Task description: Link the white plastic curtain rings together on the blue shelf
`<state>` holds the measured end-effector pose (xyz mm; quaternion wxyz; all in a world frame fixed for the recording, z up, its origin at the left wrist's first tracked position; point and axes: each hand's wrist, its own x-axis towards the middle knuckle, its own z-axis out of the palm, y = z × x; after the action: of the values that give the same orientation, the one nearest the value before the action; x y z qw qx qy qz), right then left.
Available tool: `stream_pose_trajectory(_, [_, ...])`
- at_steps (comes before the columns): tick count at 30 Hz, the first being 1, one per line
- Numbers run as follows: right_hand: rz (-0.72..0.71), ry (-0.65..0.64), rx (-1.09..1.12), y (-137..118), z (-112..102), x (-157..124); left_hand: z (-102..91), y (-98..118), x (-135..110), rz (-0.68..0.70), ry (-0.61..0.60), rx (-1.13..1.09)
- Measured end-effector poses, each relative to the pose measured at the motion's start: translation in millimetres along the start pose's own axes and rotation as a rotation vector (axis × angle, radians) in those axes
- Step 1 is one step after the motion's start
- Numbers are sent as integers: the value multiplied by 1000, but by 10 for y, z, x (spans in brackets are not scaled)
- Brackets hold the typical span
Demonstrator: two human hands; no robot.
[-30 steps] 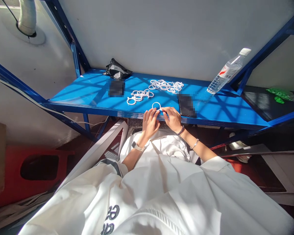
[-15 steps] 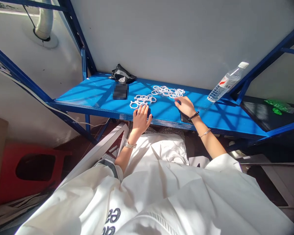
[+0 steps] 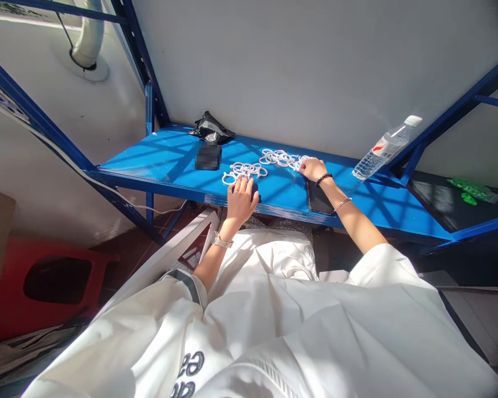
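My left hand lies flat on the front edge of the blue shelf, fingers stretched out, tips touching the nearer pile of white plastic rings. It holds nothing. Stretched further back, my right hand is at the right end of the farther pile of white rings, with its fingers curled down onto that pile. What they grip is hidden.
A black phone lies under my right wrist. A water bottle stands tilted at the back right. A black bag and a blurred dark object sit back left. A red stool and white frame are below.
One second ago both hands held a single ring at the shelf edge. The left hand has since gone flat by the near pile, and the right reached back to the far pile.
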<state>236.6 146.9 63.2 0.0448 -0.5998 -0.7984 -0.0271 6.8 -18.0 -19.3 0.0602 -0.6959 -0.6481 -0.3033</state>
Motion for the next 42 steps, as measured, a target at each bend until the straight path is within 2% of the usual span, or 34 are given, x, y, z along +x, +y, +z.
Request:
stream_pose_trajectory(5, [4,47,115,79,-151,66,60,-50,-1,10,46,-95])
stream_pose_trajectory(9, [-23,161,590,-6,-317,-63,51,-89,-34,48,167,-334])
stream_pose_trajectory(12, [-112,315,1047,-347,-314,-500,-39,3,-146,74,296,-683])
stream_pose_trajectory(14, [-168,446,1340,-677,-187,-904,-93,140,-240,5,321,-905])
stream_pose_trajectory(16, [-175,503,1591,-984,33,-1282,-101,303,-319,-69,223,-1169])
stream_pose_trajectory(19, [-86,397,1867,-1210,416,-1620,-22,511,-395,-171,28,-1479])
stream_pose_trajectory(21, [-28,284,1984,-1191,616,-1686,46,601,-435,-250,-18,-1540])
stream_pose_trajectory(25, [-60,120,1991,-1076,818,-1676,71,702,-529,-274,69,-1437])
stream_pose_trajectory(28, [-96,31,2007,-1098,864,-1695,-15,743,-576,-299,112,-1426])
stream_pose_trajectory(31, [-155,-27,2059,-1141,848,-1728,-130,750,-565,-358,107,-1513])
stream_pose_trajectory(34, [-186,-34,2103,-1153,791,-1739,-227,729,-519,-382,61,-1564])
stream_pose_trajectory(37, [-174,53,2075,-1168,741,-1730,-269,699,-445,-318,-21,-1551])
stream_pose_trajectory(40, [-156,176,1987,-1207,722,-1715,-243,681,-319,-292,-70,-1458])
stream_pose_trajectory(42, [-151,187,1926,-1241,724,-1708,-195,680,-220,-313,-61,-1342])
